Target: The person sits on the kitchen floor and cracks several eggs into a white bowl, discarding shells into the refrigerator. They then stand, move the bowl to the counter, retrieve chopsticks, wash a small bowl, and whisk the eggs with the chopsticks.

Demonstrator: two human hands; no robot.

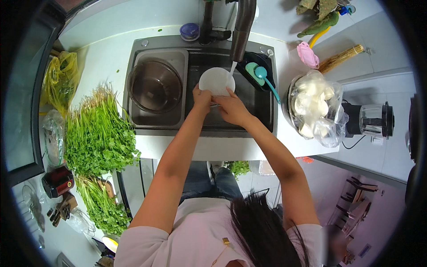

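Note:
A round white bowl (217, 81) is held over the right basin of a dark double sink (255, 116), under a stream of water from the dark faucet (239, 43). My left hand (202, 99) grips the bowl's lower left edge. On its lower right edge lies my right hand (232, 106), fingers spread against the rim. Below the bowl, what is between the hands is partly hidden. A brown translucent basin (155, 86) sits in the left sink compartment. In the black corner caddy (245, 71) at the right are a green sponge (252, 74) and a turquoise-handled brush or spoon (267, 80).
Heaps of leafy green herbs (100, 137) cover the left counter, near a yellow plastic bag (61, 80). At the right stand a metal bowl with white pieces in a plastic bag (315, 103) and a blender (370, 120). A blue-lidded container (189, 31) is behind the sink.

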